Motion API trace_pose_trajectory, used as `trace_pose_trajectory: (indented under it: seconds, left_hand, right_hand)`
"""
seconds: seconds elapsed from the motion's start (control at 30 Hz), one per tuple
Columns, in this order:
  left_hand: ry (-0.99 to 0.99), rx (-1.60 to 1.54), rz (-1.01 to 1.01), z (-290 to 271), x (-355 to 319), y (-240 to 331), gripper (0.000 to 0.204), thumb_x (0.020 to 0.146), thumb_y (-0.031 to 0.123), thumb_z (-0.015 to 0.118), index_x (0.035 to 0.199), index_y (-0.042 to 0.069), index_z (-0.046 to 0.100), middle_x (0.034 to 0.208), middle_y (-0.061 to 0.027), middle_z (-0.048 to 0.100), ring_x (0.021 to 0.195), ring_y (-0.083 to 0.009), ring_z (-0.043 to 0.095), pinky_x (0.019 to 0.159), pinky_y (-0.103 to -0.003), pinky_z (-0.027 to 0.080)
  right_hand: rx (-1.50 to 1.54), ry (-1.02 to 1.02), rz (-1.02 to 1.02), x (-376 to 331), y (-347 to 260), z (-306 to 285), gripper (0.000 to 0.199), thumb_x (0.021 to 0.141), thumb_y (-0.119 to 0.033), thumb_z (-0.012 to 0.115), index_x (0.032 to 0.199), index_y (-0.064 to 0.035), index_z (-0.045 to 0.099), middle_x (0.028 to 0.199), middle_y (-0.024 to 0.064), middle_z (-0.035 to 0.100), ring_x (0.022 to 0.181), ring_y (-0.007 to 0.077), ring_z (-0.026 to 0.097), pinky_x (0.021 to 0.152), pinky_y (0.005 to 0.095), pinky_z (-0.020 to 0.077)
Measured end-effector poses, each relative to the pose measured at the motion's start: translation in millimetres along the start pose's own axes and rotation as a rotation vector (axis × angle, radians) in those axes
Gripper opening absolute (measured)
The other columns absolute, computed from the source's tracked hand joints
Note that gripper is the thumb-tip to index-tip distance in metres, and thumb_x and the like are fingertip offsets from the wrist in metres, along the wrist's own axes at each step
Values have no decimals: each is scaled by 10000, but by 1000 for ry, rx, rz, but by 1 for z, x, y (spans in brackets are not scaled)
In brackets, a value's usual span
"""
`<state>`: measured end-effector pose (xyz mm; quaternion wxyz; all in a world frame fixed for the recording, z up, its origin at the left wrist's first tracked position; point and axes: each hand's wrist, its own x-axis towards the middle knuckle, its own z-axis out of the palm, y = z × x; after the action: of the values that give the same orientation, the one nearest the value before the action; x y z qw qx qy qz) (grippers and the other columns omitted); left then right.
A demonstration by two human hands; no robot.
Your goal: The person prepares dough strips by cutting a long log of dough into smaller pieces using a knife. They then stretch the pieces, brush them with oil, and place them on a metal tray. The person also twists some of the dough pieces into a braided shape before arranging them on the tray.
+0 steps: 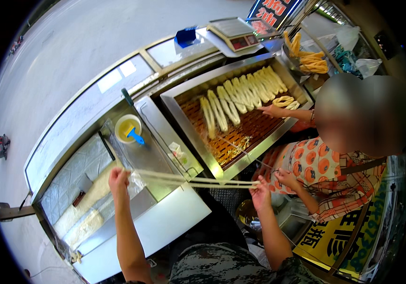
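Note:
Between my hands a pale strip of dough is stretched long and doubled (pixel 193 181), sagging slightly in front of the steel fryer (pixel 184 113). My left hand (pixel 118 182) pinches one end above the steel worktop; my right hand (pixel 261 193) pinches the other end, close to the co-worker. In the fryer's hot oil, several pale dough sticks (pixel 231 104) float side by side in a row. On the worktop left of my left hand lies a long slab of raw dough (pixel 87 208), partly under clear plastic.
A white bowl (pixel 128 128) of yellow liquid holds a blue brush (pixel 135 135). At right, a co-worker in an orange-patterned apron (pixel 307 163) reaches over the fryer with long thin sticks (pixel 245 152). A scale (pixel 235 35) and a basket of fried dough sticks (pixel 309 59) stand beyond.

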<state>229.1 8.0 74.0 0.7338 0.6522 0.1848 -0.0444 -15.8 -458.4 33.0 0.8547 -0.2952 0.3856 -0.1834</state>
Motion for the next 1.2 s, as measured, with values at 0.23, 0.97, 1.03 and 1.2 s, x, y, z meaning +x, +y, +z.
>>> trace_pose_trajectory:
  seconds: [0.23, 0.97, 1.03, 1.2]
  left_hand:
    - [-161, 193, 214, 109, 93, 81, 138, 809, 118, 644, 924, 66, 588, 734, 8, 596, 572, -48, 449, 503, -212, 344]
    - [-647, 1740, 636, 361, 220, -106, 111, 820, 109, 598, 924, 101, 635, 880, -92, 709, 1003, -272, 623, 887, -417, 402]
    - [-633, 1802, 598, 364, 223, -115, 111, 809, 135, 639, 918, 135, 658, 895, -66, 717, 1022, -235, 612, 938, -430, 352]
    - [-374, 1761, 784, 353, 199, -107, 123, 824, 205, 642, 926, 162, 697, 970, -20, 669, 1060, -215, 557, 988, -512, 305]
  right_hand:
    - [76, -21, -165, 16, -53, 41, 482, 788, 23, 549, 1266, -35, 542, 988, 101, 642, 852, 229, 658, 760, 377, 579]
    - [-1931, -223, -303, 206, 94, 103, 190, 792, -139, 695, 923, -13, 641, 858, 178, 633, 858, 368, 603, 759, 452, 506]
    - [-1993, -200, -325, 216, 100, 101, 199, 792, -159, 703, 905, -6, 642, 848, 177, 632, 849, 370, 606, 738, 460, 496]
    - [-1709, -249, -469, 199, 102, 97, 297, 815, -192, 724, 1030, 4, 668, 781, 131, 637, 712, 269, 623, 660, 386, 500]
